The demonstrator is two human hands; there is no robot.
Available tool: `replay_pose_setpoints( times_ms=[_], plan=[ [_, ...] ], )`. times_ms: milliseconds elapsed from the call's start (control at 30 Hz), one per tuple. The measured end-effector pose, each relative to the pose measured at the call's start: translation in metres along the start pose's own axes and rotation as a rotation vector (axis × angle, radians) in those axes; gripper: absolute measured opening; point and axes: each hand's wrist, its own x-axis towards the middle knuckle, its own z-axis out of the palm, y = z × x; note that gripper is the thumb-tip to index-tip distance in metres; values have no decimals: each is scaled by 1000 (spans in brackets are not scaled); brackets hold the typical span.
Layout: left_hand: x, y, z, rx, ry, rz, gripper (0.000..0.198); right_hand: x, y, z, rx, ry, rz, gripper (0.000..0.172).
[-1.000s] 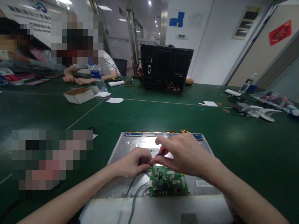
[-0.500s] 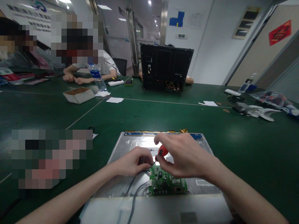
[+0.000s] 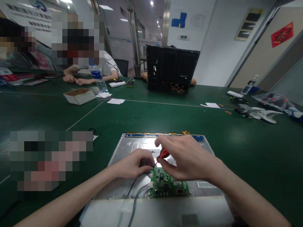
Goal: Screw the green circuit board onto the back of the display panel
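Observation:
My right hand (image 3: 187, 157) is closed on a small red and black screwdriver (image 3: 163, 153), whose thin shaft slants down and left. Its tip meets the upper left corner of a green circuit board (image 3: 167, 184). At that same corner my left hand (image 3: 139, 162) has its fingers curled and pinched beside the tip; what they grip is hidden. The board lies on a silver metal panel (image 3: 208, 162), which has a blue strip board (image 3: 139, 135) along its far edge. Grey cables (image 3: 134, 205) run from the board's left side toward me.
Across the green table (image 3: 142, 118), a black frame (image 3: 172, 67) stands upright with a person behind it. Another person sits to its left, near a water bottle (image 3: 98, 77) and an open cardboard box (image 3: 80, 97). Bags and tools (image 3: 255, 112) lie at right.
The screwdriver's handle has turned slightly in my right hand, showing more black. My left hand stays at the board's corner. The black frame across the table has shifted a little to the right.

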Motion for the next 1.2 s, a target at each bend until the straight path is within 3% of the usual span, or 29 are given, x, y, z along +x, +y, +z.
replay_pose_setpoints(
  times_ms=[167,333,533,1000,1200],
  plan=[
    [0,0,-1,2,9,7,9,2,-1,-3,-60,-33,99,20],
    [1,-1,-2,6,-17,31,8,1,-1,-4,5,-18,23,20],
    [0,-2,-1,-4,-7,22,8,3,-1,-2,-35,-33,88,18],
    [1,1,0,-17,-2,38,10,3,-1,-1,-32,3,47,18],
    [1,0,-1,-12,-20,25,11,2,0,-1,-86,-20,94,15]
  ],
)
